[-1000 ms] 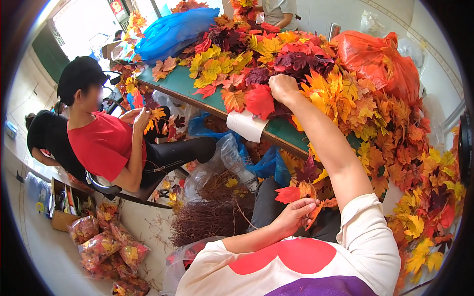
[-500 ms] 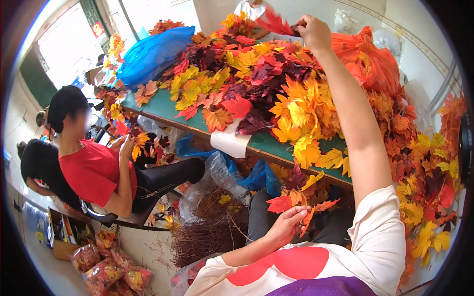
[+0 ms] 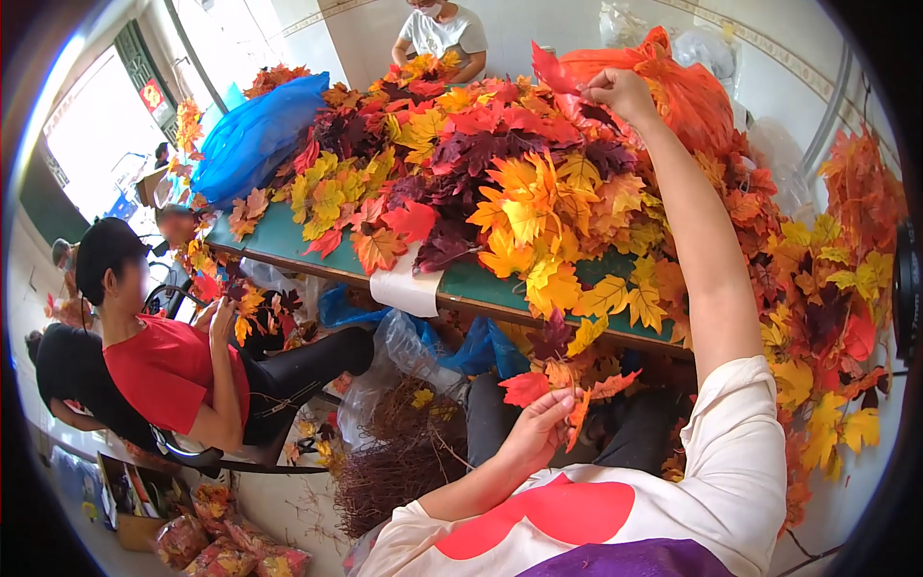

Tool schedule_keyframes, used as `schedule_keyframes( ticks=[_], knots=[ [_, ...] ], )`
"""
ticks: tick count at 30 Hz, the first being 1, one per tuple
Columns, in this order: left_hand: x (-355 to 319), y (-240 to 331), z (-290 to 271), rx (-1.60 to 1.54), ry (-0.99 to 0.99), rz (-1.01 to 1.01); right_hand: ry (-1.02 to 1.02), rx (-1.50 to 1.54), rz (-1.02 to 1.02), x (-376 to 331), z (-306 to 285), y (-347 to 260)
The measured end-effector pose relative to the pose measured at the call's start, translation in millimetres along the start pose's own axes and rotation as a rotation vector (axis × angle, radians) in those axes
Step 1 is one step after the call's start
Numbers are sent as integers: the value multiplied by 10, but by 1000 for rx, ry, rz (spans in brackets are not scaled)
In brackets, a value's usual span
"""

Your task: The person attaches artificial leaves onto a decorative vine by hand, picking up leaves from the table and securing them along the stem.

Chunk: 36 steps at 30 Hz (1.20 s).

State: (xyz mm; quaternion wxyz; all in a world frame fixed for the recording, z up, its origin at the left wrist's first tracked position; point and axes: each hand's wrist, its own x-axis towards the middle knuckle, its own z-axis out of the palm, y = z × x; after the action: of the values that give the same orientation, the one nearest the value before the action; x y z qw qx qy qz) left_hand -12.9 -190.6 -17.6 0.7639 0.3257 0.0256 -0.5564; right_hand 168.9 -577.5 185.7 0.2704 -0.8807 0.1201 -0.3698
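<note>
Low over my lap, my left hand (image 3: 540, 428) is closed on a garland of artificial maple leaves, pinched between thumb and fingers. A red leaf (image 3: 525, 388), orange leaves and a dark purple leaf (image 3: 551, 335) stick out around that hand. My right arm reaches far across the table. At its end my right hand (image 3: 620, 93) pinches a red artificial leaf (image 3: 553, 69) above the heap of loose leaves. The heap holds yellow leaves (image 3: 529, 216), red leaves and dark purple leaves (image 3: 447, 240).
The green table (image 3: 317, 252) carries the heap, a blue plastic bag (image 3: 260, 139) and an orange bag (image 3: 663, 77). A co-worker in red (image 3: 173, 370) sits at left handling leaves; another person (image 3: 444, 37) stands behind. Brown stems (image 3: 399, 462) and bagged leaves (image 3: 221, 558) lie low at left.
My right hand with the red leaf has come down closer to the heap. My left hand keeps its hold on the garland. The view has shifted, showing more of the person behind the table.
</note>
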Motion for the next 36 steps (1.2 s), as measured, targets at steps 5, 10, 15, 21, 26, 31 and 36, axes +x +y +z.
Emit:
schedule_keyframes(
  ticks=[5,10,15,21,26,31,36],
  knots=[
    [5,77,63,-16,45,37,-114,37,-66,-483,-483,-410],
    [45,205,202,-96,-42,85,-55,244,-295,-1197,-937,-568],
    [115,216,275,-82,-128,127,125,202,-274,-2179,-1143,-784],
    [171,-29,340,-4,-164,138,-47,-59,-284,-3098,-1014,-1349],
    [232,-168,359,24,-207,131,-443,66,-162,-3525,-611,-1308],
    [292,-118,366,-54,-191,31,-393,222,144,-3820,-516,-1053],
    [355,-124,392,-223,-264,-104,-168,345,311,-3918,-543,-1178]
  ],
)
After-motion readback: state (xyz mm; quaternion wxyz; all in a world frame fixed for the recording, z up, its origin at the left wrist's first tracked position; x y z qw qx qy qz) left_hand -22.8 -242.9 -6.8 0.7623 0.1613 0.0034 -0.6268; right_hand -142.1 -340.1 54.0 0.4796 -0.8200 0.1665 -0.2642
